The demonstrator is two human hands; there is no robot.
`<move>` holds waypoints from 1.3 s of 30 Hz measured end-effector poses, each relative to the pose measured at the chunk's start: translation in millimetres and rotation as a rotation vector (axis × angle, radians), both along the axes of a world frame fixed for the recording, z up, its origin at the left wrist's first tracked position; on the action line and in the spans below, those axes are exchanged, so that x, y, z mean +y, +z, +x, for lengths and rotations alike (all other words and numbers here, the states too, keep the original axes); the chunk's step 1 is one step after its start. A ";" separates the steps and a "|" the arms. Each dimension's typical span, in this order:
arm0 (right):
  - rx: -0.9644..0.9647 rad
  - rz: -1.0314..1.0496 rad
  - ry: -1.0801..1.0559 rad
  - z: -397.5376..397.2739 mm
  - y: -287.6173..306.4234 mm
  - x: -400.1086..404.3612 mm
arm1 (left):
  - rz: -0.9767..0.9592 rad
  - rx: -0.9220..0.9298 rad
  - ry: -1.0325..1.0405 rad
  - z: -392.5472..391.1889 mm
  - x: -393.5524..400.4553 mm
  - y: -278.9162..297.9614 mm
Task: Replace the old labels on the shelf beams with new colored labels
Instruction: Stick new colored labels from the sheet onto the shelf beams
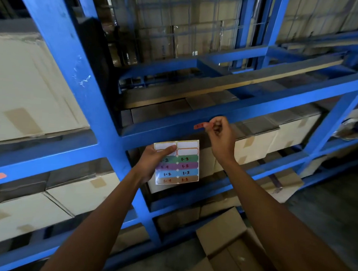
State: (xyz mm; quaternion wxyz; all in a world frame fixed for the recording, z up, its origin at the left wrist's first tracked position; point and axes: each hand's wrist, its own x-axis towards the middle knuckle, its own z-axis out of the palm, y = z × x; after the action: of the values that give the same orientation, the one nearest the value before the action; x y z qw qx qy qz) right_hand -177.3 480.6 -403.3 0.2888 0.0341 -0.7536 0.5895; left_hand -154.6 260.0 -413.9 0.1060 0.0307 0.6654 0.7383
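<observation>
Red, a small paper label (200,126) lies against the blue steel shelf beam (164,130), its right end pinched by the right hand (219,134); its writing is unreadable. The left hand (153,161) grips a white label sheet with coloured rows (179,167), thumb hiding part.

Rack beams (174,133) are bright blue. The pinched label (199,126) is red-orange. Sticker sheet (177,162) has green, purple, blue, brown rows, white blanks on top.
</observation>
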 end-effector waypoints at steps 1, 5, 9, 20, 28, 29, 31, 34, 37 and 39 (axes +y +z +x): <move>0.019 0.002 -0.014 -0.3 -0.7 -1.1 | 0.000 0.003 0.000 -0.6 -0.3 -0.5; 0.047 -0.002 -0.050 -0.8 -4.1 -3.6 | 0.033 0.008 0.003 -1.5 -0.6 -2.8; 0.023 0.011 -0.091 -1.2 -3.7 -7.9 | 0.047 0.014 -0.015 2.3 0.7 -3.1; 0.012 0.080 -0.279 2.6 0.8 -10.7 | -0.005 0.034 -0.007 19.3 -4.0 5.2; 0.055 0.026 -0.216 24.8 -12.7 -35.4 | 0.084 0.014 0.030 38.7 -13.4 21.3; 0.038 0.024 -0.218 28.1 -14.6 -40.2 | 0.109 0.010 0.033 41.8 -16.6 23.4; -0.026 0.073 -0.245 31.8 -15.3 -52.1 | 0.146 0.008 0.031 47.2 -22.7 29.0; -0.159 0.164 -0.290 32.4 -11.4 -71.8 | 0.164 0.005 0.028 53.6 -32.7 37.1; -0.246 0.171 -0.298 27.7 -5.0 -87.7 | 0.155 0.008 0.019 58.6 -42.1 42.2; -0.274 0.095 -0.264 22.7 1.6 -99.0 | 0.159 0.010 0.007 61.6 -47.5 45.5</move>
State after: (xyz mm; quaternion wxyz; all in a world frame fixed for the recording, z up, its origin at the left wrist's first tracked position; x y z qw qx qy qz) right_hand -154.6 381.7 -401.7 0.2563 -0.1319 -0.8108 0.5094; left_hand -93.0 212.5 -368.4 0.0973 0.0403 0.6054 0.7890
